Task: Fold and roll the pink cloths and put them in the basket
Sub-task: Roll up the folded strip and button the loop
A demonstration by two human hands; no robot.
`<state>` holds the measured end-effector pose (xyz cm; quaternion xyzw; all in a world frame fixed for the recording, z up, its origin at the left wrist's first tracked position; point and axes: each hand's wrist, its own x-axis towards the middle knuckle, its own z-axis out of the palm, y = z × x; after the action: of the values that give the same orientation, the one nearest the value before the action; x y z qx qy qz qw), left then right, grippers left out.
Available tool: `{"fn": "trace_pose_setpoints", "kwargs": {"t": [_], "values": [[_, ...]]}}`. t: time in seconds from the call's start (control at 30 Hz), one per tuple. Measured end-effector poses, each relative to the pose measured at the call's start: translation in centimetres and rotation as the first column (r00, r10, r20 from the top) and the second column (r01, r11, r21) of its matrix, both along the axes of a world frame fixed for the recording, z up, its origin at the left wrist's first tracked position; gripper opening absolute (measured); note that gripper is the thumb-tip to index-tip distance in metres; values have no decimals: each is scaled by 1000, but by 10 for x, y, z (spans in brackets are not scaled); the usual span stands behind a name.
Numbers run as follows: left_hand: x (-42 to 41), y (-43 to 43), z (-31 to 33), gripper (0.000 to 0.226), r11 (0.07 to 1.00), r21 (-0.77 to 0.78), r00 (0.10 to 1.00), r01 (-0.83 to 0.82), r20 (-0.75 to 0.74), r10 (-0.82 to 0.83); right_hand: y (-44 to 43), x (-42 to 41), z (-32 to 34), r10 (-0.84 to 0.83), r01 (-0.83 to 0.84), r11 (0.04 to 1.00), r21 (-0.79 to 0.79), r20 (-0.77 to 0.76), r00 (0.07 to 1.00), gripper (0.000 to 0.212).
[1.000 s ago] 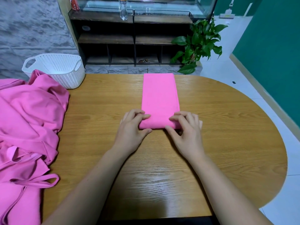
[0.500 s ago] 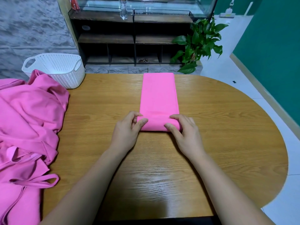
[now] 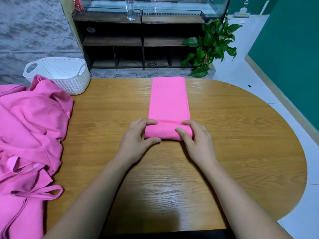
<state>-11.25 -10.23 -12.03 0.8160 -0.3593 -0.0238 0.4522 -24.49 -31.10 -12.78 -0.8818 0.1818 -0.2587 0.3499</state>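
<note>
A pink cloth (image 3: 169, 99), folded into a long narrow strip, lies flat down the middle of the wooden table (image 3: 241, 135). Its near end is curled into a short thick roll (image 3: 168, 132). My left hand (image 3: 138, 140) grips the roll's left end, thumb at the front and fingers over the top. My right hand (image 3: 195, 140) holds the right end the same way. A white woven basket (image 3: 60, 75) with handles stands at the table's far left corner. A heap of loose pink cloths (image 3: 29, 126) covers the table's left side.
A dark wooden shelf unit (image 3: 138, 40) stands behind the table, with a plastic bottle (image 3: 130, 9) on top. A green potted plant (image 3: 212, 47) sits at the far right of the shelf. The table's rounded right edge borders white floor tiles (image 3: 293, 118).
Both hands have turned the near end of the strip over and pushed it away from me, so the roll has grown thicker and the flat part has shortened.
</note>
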Motion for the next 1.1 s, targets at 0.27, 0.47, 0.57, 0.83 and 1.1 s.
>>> {"fn": "trace_pose_setpoints", "kwargs": {"t": [0.27, 0.47, 0.57, 0.83, 1.1], "values": [[-1, 0, -5, 37, 999, -54, 990, -8, -139, 0, 1, -8, 5, 3, 10, 990, -138, 98, 995, 29], [-3, -2, -2, 29, 997, -20, 995, -74, -73, 72, 8, -10, 7, 138, -122, 955, -271, 42, 990, 40], [-5, -4, -1, 27, 996, -23, 996, -90, -17, 90, 6, -6, 4, 158, -150, 966, -212, 17, 987, 38], [-6, 1, 4, 45, 998, -55, 997, 34, 76, -30, 0, 3, 4, 100, -100, 995, 18, 10, 995, 28], [-2, -1, 2, 61, 996, 46, 994, 74, 72, -77, 1, -2, 3, 84, -84, 996, 8, 18, 996, 30]]}}
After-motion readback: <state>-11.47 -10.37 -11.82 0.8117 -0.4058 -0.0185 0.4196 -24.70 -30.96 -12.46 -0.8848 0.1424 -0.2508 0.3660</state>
